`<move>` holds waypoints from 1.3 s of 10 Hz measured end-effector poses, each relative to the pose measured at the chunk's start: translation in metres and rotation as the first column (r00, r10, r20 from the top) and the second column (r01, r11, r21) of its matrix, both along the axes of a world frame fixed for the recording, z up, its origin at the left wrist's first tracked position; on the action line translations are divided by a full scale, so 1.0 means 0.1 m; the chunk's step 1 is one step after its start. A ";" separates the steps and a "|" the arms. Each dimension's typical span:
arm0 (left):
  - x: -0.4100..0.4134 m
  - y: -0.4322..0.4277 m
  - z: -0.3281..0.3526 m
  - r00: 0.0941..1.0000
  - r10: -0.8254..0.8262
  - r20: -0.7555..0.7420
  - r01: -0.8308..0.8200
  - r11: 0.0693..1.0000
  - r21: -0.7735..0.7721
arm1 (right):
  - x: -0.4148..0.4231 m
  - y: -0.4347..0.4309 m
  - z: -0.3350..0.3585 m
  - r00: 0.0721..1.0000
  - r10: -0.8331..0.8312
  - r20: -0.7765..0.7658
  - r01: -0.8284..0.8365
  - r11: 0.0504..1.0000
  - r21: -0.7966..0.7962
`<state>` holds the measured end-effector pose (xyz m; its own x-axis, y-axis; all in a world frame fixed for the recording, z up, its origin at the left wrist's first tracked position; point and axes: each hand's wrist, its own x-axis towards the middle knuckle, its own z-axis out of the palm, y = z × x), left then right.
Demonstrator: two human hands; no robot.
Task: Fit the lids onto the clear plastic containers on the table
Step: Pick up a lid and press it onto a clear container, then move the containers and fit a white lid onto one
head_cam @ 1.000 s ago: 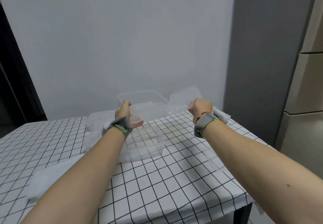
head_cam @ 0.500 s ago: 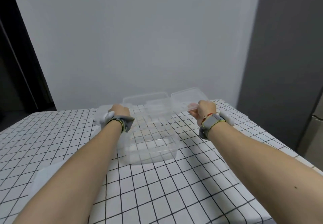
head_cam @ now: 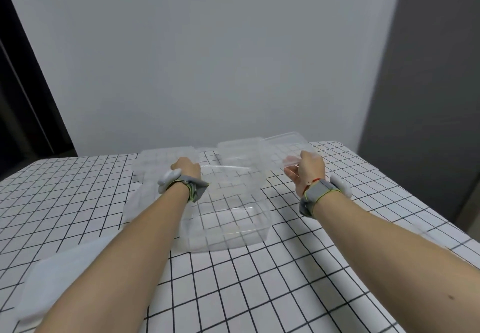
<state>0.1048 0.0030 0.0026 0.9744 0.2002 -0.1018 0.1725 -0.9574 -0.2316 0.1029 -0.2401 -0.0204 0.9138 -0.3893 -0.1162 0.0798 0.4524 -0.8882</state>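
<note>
A large clear plastic container [head_cam: 228, 218] stands open on the checked tablecloth in the middle. My left hand [head_cam: 188, 167] is closed over the far left rim of a clear container; its fingers are hidden behind the hand. A second clear container [head_cam: 241, 156] sits just behind, between my hands. My right hand [head_cam: 310, 170] pinches the near edge of a clear lid [head_cam: 285, 141], which is held tilted above the table's far right part, beside the containers.
More clear plastic pieces [head_cam: 158, 161] lie stacked at the back left. A white lid [head_cam: 52, 280] rests near the front left under my forearm. The table [head_cam: 363, 176] ends at a pale wall behind and a grey panel on the right.
My left hand has come down from holding a clear container in the air to table height. My right hand still holds the clear lid, now slightly lower.
</note>
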 end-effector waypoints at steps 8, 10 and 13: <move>-0.75 -1.37 0.07 0.964 0.005 0.265 0.208 0.609 -0.765 | -0.99 -1.14 0.44 0.967 -0.167 -0.192 0.019 0.800 -0.599; -0.89 -2.14 -0.31 0.986 -0.109 0.128 0.168 0.588 -0.791 | -1.23 -2.06 0.16 0.838 -0.362 -0.408 -0.268 0.379 -0.886; -1.17 -2.73 -0.76 0.976 -0.198 0.092 0.198 0.625 -0.755 | -1.10 -2.69 -0.64 0.720 -0.398 -0.569 -0.469 0.327 -0.821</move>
